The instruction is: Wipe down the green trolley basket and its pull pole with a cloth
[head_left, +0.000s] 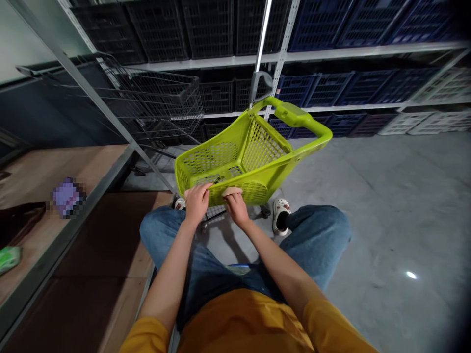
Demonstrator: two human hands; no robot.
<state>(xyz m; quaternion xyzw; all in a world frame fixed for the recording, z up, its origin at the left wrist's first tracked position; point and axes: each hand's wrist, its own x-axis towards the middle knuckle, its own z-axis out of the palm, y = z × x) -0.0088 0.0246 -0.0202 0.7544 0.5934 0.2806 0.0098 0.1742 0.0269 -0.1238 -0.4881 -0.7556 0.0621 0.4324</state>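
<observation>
A lime-green plastic shopping cart (253, 169) with perforated sides stands between my knees, its handle towards the upper right. My left hand (196, 203) is closed over the cart's near rim, with the fingertips partly hidden. Just to the right, my right hand (237, 207) holds a small beige cloth or pad (231, 191) against the outside of the near side panel. Its exact kind is hard to make out. The cart's basket looks bare inside. A grey hook-shaped part (262, 86) rises behind the handle.
A dark wire cart (165, 93) stands behind at the left. Shelves (228, 63) with black and blue crates (327, 90) line the back. At the left is a wooden-topped rack (106, 164) bearing a blurred purple item (68, 197) and a green packet (9, 259).
</observation>
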